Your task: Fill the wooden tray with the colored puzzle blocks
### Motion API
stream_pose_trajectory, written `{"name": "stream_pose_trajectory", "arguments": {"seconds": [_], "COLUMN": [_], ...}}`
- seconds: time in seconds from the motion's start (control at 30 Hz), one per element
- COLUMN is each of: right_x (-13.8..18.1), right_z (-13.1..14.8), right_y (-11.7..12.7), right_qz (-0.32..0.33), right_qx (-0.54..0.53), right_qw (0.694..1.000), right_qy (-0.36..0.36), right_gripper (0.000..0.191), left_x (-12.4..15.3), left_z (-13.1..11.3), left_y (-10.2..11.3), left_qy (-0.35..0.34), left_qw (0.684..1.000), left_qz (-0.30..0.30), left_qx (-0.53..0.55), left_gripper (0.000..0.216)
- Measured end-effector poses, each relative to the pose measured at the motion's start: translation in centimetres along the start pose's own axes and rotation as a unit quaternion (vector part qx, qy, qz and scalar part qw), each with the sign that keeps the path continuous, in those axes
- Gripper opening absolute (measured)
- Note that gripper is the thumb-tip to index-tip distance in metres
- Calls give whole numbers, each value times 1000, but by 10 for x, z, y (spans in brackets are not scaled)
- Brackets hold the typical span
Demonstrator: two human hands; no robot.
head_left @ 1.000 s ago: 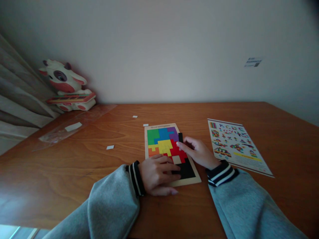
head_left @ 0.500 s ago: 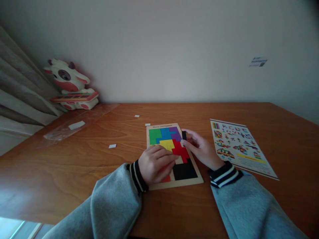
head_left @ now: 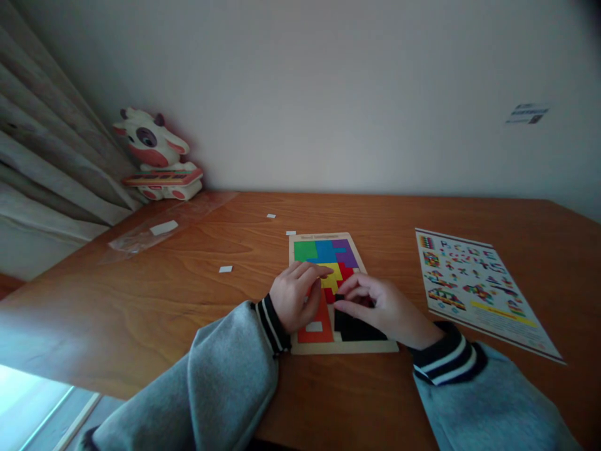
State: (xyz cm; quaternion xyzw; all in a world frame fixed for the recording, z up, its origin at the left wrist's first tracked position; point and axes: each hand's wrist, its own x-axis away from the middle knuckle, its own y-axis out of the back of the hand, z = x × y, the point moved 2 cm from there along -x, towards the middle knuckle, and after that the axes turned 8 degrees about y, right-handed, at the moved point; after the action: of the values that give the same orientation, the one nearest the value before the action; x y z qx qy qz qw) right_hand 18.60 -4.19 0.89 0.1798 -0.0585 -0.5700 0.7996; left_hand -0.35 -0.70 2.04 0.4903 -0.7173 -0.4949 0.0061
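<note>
A wooden puzzle board lies on the brown table, filled with coloured blocks: green, blue and purple at the far end, yellow and red in the middle, orange and black near me. My left hand rests on the board's left side with its fingers stretched over the yellow piece. My right hand lies over the right side, fingertips pinched together at a small black piece beside the red block. A pale uncovered square shows within the orange piece.
A printed sheet of coloured patterns lies to the right of the board. A cow-shaped toy stands in the far left corner by a curtain. A clear plastic bag and small white scraps lie on the table's left.
My right hand has come from the board's far right edge toward me, to the middle of the board. My left hand slid further up the board. The view shifted left.
</note>
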Motion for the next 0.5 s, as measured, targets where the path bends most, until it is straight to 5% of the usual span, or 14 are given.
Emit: {"name": "stream_pose_trajectory", "arguments": {"seconds": [0.23,0.5], "right_x": [-1,1], "right_z": [1,3], "right_y": [-11,-11], "right_qz": [16,31], "right_qx": [243,307], "right_qw": [963,940], "right_qy": [115,144], "right_gripper": [13,12], "left_x": [1,3], "left_z": [1,4], "left_y": [-2,-6], "left_qy": [-27,-35], "left_qw": [999,999], "left_qz": [16,26], "left_qx": [-9,-16], "left_gripper": [33,36]}}
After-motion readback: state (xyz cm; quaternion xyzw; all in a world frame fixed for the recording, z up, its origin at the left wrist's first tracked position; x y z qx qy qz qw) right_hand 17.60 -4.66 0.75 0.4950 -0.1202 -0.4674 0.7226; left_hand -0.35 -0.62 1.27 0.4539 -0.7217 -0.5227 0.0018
